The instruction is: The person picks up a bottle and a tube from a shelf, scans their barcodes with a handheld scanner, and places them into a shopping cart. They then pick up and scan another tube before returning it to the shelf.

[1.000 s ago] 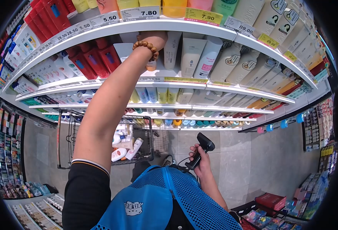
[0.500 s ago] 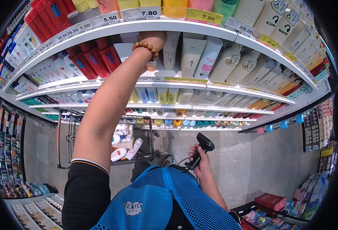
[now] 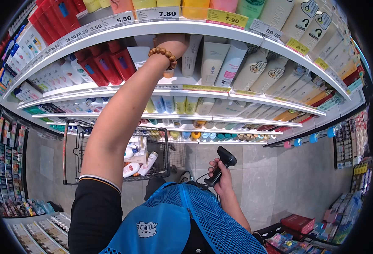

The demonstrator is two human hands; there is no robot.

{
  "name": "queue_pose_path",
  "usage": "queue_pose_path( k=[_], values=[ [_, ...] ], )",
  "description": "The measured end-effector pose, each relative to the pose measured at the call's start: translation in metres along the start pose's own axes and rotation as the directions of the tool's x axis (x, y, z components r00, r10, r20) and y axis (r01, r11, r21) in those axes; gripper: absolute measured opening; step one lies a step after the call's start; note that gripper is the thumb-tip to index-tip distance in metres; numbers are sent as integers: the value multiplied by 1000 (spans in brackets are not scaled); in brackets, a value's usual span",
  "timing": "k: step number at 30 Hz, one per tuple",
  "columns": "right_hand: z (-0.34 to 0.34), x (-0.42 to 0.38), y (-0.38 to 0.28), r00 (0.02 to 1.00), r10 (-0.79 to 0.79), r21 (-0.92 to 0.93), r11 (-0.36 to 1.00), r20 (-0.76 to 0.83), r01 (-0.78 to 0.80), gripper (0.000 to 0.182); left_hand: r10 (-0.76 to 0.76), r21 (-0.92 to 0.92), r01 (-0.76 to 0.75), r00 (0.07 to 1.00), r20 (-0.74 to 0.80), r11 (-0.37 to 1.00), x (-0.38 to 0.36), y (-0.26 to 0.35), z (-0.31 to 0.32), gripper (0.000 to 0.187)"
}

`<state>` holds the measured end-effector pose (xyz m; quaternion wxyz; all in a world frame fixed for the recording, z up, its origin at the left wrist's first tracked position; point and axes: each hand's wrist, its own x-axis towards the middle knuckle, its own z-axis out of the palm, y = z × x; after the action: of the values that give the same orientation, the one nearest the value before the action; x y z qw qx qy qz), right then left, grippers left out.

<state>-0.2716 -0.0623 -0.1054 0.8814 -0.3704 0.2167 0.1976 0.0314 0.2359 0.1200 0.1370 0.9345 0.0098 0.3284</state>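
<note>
My left hand [image 3: 172, 43] reaches deep into the upper shelf, a beaded bracelet [image 3: 164, 55] at its wrist; its fingers are hidden under the shelf above. Right beside it a pale slim tube [image 3: 191, 57] leans slightly. A white tube [image 3: 139, 55] stands to its left, and part of an orange item [image 3: 168, 72] shows below the wrist. Low in front of my body, my right hand [image 3: 223, 177] is wrapped round the grip of a black handheld scanner [image 3: 226, 159], which has a cable.
A wire cart [image 3: 168, 158] holding white bottles [image 3: 131, 169] and boxes stands at the lower left. Shelf edges [image 3: 254, 37] with price labels cross above and below my left hand. Red bottles [image 3: 103, 65] and cream bottles [image 3: 252, 67] line the shelf. A black basket [image 3: 269, 232] sits at the lower right.
My left hand and wrist have shifted slightly right in the shelf. The slim tube beside them now leans a little more. My right hand keeps its hold on the scanner.
</note>
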Motion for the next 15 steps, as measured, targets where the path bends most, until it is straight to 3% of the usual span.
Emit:
queue_pose_path(
  k=[5, 7, 8, 10, 12, 14, 15],
  values=[
    [-1, 0, 0, 1000, 5, 16, 1000, 4, -5, 21, 88, -37, -88, 996, 4, 995, -6, -7, -4, 43],
    [0, -1, -1, 1000, -4, 3, 1000, -13, 4, 21, -15, -117, 37, 983, 182, 992, -33, 11, -36, 30],
    [-1, -1, -1, 1000, -2, 8, 1000, -16, 2, 21, -12, -116, 34, 982, 187, 993, -47, 12, -39, 30],
    [-3, -1, -2, 1000, -20, 30, 999, -3, 20, 21, 195, -163, -206, 978, -79, 965, -78, 6, -45, 30],
    [-4, 0, -2, 1000, -25, 28, 999, -8, 25, 23, 298, -209, -367, 906, -299, 906, -127, 6, -58, 36],
    [-7, 2, -4, 999, -35, 25, 999, -17, 35, 25, 203, -324, -270, 953, -225, 907, -189, -1, -61, 36],
    [-9, 3, -4, 999, -34, 31, 999, -22, 34, 26, 108, -382, -127, 992, -70, 915, -226, -10, -53, 40]
  ],
)
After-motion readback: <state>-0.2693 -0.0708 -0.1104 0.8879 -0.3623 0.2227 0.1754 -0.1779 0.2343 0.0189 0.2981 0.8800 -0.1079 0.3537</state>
